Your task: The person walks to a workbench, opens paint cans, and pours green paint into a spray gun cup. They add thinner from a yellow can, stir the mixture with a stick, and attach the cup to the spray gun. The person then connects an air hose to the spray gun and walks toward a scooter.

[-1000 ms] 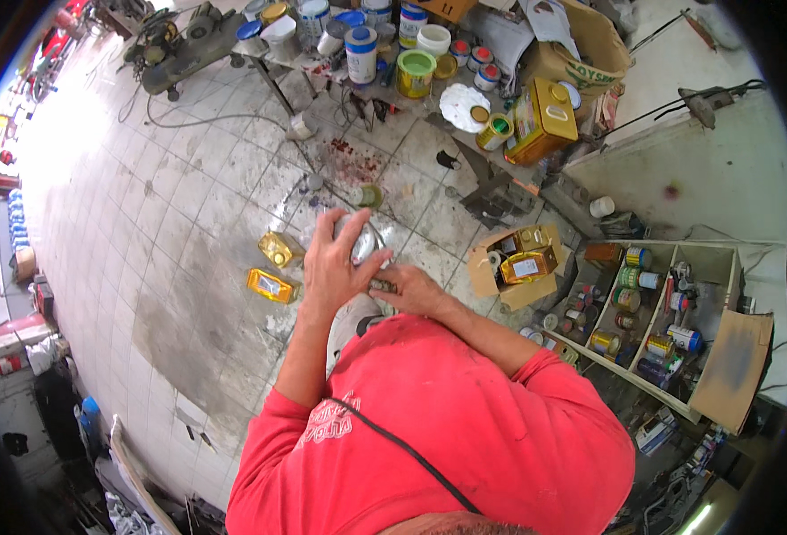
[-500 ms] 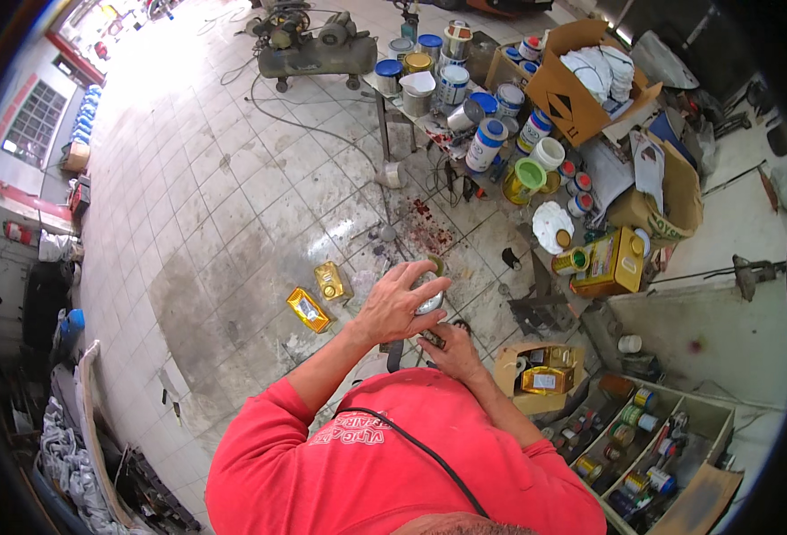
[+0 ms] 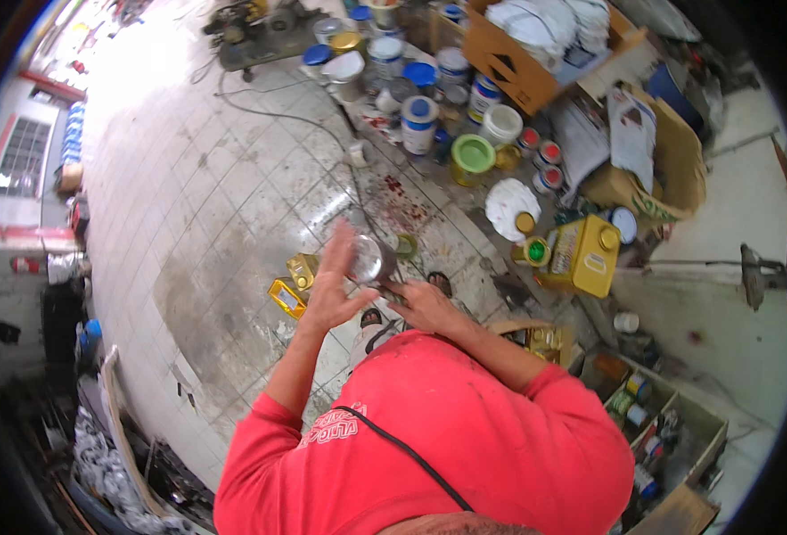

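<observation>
A silver cup (image 3: pixel 368 259) was up in the air over the floor (image 3: pixel 233 192), out from the near edge of the bench (image 3: pixel 378 127). The right hand (image 3: pixel 433 308) had its grip closed at the cup's lower end, fingertips hidden; the left hand (image 3: pixel 331 283), blurred, spread its fingers wide beside it, contact unclear. The step looked like two-handed handling, and the next move seemed to call for a steady right grip
</observation>
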Demonstrator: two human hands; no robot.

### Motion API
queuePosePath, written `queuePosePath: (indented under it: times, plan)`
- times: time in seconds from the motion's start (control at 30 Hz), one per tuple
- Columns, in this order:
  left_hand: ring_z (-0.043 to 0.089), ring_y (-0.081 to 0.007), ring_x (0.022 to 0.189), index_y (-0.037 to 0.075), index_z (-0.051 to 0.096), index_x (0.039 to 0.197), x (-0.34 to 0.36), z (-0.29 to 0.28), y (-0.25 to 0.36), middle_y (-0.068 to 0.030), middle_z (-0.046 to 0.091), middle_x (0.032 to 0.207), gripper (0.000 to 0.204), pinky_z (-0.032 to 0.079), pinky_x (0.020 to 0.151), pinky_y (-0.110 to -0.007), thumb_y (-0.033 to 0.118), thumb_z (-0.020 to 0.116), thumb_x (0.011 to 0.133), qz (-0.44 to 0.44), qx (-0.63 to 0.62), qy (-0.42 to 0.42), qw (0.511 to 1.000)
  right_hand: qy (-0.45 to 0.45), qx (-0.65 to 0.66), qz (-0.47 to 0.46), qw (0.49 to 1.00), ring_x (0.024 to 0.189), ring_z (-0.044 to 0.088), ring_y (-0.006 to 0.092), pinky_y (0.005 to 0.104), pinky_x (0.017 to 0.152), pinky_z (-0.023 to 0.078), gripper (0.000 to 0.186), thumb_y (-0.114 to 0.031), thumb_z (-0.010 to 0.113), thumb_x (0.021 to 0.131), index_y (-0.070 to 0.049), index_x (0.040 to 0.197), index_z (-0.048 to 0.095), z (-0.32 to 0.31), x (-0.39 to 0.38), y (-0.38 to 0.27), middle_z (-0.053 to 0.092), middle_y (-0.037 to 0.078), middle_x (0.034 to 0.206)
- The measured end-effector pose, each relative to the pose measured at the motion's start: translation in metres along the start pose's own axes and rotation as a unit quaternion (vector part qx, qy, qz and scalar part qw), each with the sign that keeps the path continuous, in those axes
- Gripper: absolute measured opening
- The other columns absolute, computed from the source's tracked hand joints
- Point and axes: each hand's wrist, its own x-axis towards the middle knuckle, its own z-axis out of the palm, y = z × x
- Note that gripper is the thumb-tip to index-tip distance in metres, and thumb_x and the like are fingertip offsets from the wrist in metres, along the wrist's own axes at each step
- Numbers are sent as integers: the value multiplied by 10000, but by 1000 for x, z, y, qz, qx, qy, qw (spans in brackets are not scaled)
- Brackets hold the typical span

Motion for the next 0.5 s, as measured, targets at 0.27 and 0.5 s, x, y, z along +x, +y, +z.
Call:
queuePosePath:
  times: [0.27, 0.5]
  plan:
    - [590, -237, 1209, 96, 326, 1549, -11, 114, -5, -103, 527, 1448, 632, 509, 991, -406, 211, 631, 1008, -385, -549, 189, 717, 62, 49, -44, 996, 1060, 604, 443, 513, 921, 500, 583, -133, 627, 872, -50, 1434, 499, -3, 62, 22, 589, 244, 1119]
    - [630, -252, 1125, 70, 443, 1416, 7, 111, -2, -114, 607, 1312, 475, 604, 857, -452, 37, 534, 951, -394, -590, 268, 652, 11, 196, -29, 980, 943, 712, 301, 386, 882, 549, 235, -201, 741, 856, -33, 1020, 744, -80, 58, 75, 741, 130, 955]
